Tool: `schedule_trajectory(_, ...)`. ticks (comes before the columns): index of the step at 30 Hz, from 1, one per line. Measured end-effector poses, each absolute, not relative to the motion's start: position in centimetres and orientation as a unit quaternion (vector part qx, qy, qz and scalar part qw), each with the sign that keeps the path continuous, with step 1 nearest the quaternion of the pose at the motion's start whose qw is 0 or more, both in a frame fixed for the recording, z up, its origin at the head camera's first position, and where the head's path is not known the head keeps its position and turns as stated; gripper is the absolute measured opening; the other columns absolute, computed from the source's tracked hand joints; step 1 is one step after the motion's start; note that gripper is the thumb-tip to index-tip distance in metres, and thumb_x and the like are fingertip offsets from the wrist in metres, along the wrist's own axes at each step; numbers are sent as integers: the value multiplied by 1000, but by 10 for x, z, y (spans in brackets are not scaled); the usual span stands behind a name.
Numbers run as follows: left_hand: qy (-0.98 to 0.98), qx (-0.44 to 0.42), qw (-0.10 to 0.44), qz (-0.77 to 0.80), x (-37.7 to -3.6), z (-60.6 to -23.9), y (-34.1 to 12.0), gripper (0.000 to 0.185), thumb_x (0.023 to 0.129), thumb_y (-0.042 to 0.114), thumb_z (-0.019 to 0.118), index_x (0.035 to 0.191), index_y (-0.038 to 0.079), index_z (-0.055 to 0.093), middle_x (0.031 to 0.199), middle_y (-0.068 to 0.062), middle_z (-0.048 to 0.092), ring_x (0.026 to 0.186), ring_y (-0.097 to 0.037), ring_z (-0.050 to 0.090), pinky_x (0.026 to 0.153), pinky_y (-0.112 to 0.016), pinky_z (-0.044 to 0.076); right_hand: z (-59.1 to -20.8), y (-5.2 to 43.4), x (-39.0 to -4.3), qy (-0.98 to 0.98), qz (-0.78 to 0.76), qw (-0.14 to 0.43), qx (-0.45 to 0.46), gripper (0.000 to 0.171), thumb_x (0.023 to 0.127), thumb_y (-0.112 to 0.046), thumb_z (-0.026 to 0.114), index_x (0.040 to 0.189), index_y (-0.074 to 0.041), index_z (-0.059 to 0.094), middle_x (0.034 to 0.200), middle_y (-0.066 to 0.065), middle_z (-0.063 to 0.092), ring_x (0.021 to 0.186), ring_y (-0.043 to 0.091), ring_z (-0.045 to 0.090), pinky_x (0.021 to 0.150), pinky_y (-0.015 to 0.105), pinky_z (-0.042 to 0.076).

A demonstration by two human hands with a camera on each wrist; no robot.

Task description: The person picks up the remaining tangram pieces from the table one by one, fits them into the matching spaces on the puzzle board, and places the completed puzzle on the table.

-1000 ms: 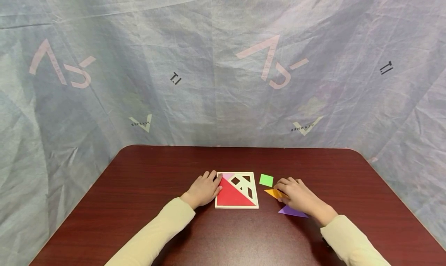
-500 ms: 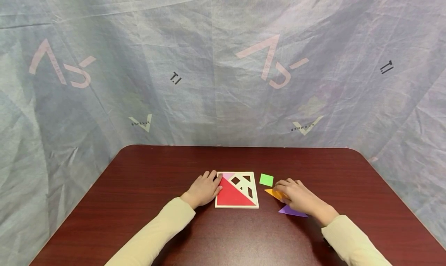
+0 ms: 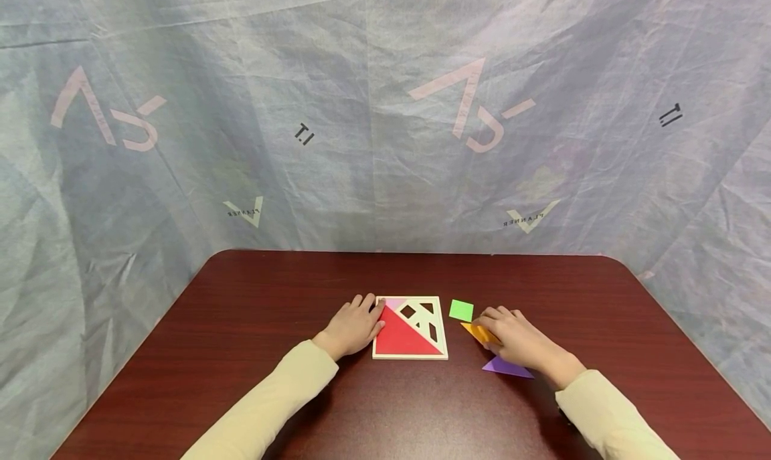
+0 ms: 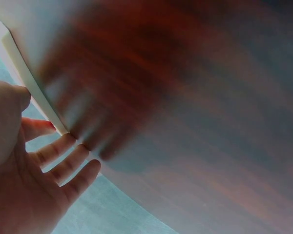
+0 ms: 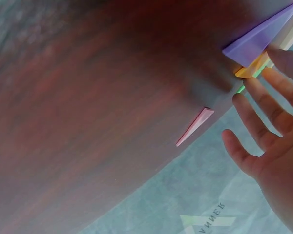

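Observation:
My left hand (image 3: 351,326) rests on the left edge of a cream tangram board (image 3: 441,323), thumb on the red triangle (image 3: 402,339) lying in it. A pink piece (image 3: 394,303) shows at the board's upper left corner. In the left wrist view the fingers look fairly straight along the board edge (image 4: 31,87). Right of the board, my right hand (image 3: 515,338) pinches an orange tangram piece (image 3: 478,333), partly hidden under its fingers. A purple triangle (image 3: 506,367) lies on the table just below that hand.
A green square (image 3: 462,310) lies between the board and my right hand. The right wrist view shows a pink piece (image 5: 195,126) near the far side, hidden in the head view. Grey cloth (image 3: 373,145) hangs behind the dark red table (image 3: 289,279).
The orange piece has turned slightly and shifted a little right under my right fingers. My left hand and the board have stayed in place.

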State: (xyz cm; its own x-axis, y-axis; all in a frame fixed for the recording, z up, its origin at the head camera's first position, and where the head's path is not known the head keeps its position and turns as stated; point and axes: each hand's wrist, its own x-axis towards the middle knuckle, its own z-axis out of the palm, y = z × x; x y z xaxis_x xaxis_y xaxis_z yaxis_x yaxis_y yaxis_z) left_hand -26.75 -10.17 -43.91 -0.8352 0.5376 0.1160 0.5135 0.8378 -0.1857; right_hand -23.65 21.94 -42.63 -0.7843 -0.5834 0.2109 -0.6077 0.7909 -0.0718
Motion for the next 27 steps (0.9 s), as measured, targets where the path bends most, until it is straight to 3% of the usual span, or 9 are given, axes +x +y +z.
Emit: schedule_trajectory(27, -955, -274, 80, 74, -269, -441, -102, 47, 96, 38, 40, 133, 11, 47, 123, -11, 46, 105, -26, 46, 82, -37, 46, -425, 217, -244, -941, 82, 86, 317, 38, 67, -6, 75, 104, -5, 64, 96, 1, 52, 87, 18, 47, 67, 30, 34)
